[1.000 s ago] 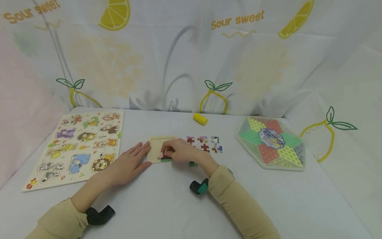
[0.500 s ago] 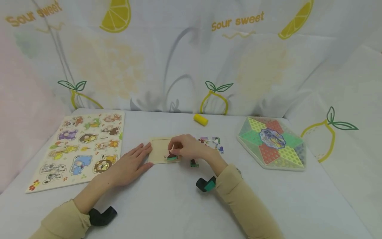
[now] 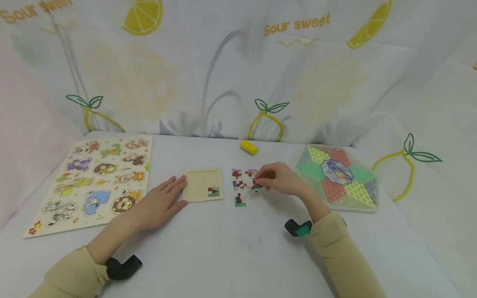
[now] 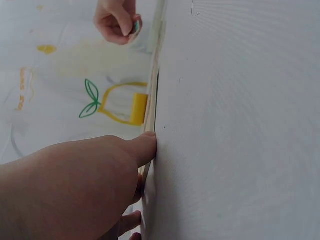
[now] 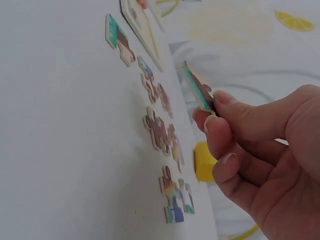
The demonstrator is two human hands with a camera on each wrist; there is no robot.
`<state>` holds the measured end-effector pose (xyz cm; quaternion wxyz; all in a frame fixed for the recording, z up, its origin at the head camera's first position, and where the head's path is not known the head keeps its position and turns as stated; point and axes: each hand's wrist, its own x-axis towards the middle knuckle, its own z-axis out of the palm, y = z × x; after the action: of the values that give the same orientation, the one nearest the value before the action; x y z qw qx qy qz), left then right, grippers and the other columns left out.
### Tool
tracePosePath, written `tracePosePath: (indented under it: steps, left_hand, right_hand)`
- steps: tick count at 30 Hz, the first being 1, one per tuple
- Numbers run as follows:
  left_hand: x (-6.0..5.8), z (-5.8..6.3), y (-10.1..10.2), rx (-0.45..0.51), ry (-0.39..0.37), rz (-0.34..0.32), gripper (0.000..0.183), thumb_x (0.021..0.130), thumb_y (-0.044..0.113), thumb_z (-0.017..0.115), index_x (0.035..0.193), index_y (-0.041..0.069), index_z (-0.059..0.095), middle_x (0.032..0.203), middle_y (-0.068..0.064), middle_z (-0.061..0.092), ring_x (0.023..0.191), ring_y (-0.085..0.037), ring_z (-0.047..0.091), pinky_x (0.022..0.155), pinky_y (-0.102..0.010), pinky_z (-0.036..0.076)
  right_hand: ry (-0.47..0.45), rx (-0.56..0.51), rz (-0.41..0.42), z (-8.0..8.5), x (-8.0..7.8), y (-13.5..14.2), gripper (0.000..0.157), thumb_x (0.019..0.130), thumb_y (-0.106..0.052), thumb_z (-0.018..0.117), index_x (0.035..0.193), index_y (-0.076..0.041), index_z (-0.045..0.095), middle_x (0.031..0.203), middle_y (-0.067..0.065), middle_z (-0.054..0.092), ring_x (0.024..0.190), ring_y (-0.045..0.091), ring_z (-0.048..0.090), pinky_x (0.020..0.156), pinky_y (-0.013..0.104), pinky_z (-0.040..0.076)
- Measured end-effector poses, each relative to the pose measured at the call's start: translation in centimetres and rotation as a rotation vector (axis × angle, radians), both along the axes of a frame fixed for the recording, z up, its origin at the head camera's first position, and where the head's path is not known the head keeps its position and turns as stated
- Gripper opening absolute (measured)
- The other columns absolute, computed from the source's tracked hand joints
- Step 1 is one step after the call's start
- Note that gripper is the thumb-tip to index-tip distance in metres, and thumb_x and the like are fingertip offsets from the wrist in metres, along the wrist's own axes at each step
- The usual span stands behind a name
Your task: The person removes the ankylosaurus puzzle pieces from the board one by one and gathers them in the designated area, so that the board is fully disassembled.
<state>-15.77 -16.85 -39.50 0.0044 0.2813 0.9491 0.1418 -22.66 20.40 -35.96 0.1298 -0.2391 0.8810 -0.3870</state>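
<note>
My left hand (image 3: 162,207) lies palm down with its fingers extended, the tips at the left edge of a small square wooden puzzle tray (image 3: 188,188). One jigsaw piece (image 3: 213,191) in green and brown sits in the tray's lower right corner. To the right of the tray, my right hand (image 3: 278,179) pinches another jigsaw piece (image 5: 196,90), brown with a green edge, between thumb and fingertips. It is held up above the loose jigsaw pieces (image 5: 156,129) on the white tabletop. In the head view this hand hides some of them.
A large animal peg puzzle board (image 3: 100,178) lies at the left. On the right is a hexagonal Chinese checkers box (image 3: 337,178), close behind my right hand. A yellow cylinder (image 3: 248,147) lies at the back, near the printed curtain.
My right hand has moved from over the tray rightward to above the loose pieces, carrying the pinched jigsaw piece. The corner piece in the tray is now uncovered. My left hand stays at the tray.
</note>
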Motion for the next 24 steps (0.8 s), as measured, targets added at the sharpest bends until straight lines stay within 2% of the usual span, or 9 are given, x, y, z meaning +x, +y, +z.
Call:
tracePosePath:
  steps: [3, 9, 16, 20, 24]
  left_hand:
    - [-0.1, 0.2, 0.1, 0.01, -0.005, -0.001, 0.062, 0.105, 0.033, 0.051, 0.15, -0.007, 0.037, 0.159, -0.023, 0.033, 0.146, -0.046, 0.029, 0.119, -0.057, 0.027]
    - [0.0, 0.4, 0.3, 0.009, -0.011, -0.007, 0.062, 0.105, 0.033, 0.05, 0.15, -0.007, 0.036, 0.159, -0.023, 0.032, 0.146, -0.046, 0.029, 0.119, -0.057, 0.027]
    - [0.0, 0.3, 0.0, 0.013, -0.012, -0.002, 0.062, 0.105, 0.034, 0.05, 0.15, -0.007, 0.037, 0.159, -0.023, 0.032, 0.146, -0.047, 0.028, 0.119, -0.057, 0.026]
    - [0.0, 0.2, -0.1, 0.016, -0.013, -0.002, 0.062, 0.105, 0.034, 0.05, 0.15, -0.007, 0.037, 0.159, -0.023, 0.032, 0.146, -0.047, 0.028, 0.118, -0.058, 0.027]
    - [0.0, 0.1, -0.1, 0.021, -0.005, -0.005, 0.062, 0.105, 0.034, 0.051, 0.15, -0.007, 0.038, 0.159, -0.023, 0.033, 0.146, -0.046, 0.029, 0.118, -0.057, 0.027]
  right_hand:
    - [-0.048, 0.01, 0.0, 0.2, -0.1, 0.9, 0.006, 0.095, -0.01, 0.068, 0.099, -0.008, 0.072, 0.084, 0.004, 0.07, 0.07, 0.023, 0.064, 0.066, 0.029, 0.052]
    - [-0.148, 0.045, 0.084, 0.4, -0.1, 1.4, 0.005, 0.091, -0.006, 0.071, 0.096, -0.004, 0.071, 0.078, 0.007, 0.071, 0.072, 0.025, 0.069, 0.07, 0.033, 0.056]
    - [-0.163, 0.084, 0.154, 0.3, 0.0, 1.1, 0.004, 0.09, -0.007, 0.073, 0.094, -0.005, 0.072, 0.074, 0.007, 0.072, 0.07, 0.023, 0.068, 0.068, 0.029, 0.054]
    - [-0.14, 0.153, 0.159, 0.4, 0.1, 0.8, 0.005, 0.089, -0.01, 0.075, 0.089, -0.007, 0.071, 0.074, 0.002, 0.071, 0.07, 0.016, 0.066, 0.069, 0.027, 0.052]
    - [-0.103, 0.225, 0.143, 0.4, 0.0, 0.7, 0.007, 0.089, -0.014, 0.076, 0.087, -0.01, 0.07, 0.078, -0.003, 0.066, 0.075, 0.012, 0.057, 0.071, 0.026, 0.048]
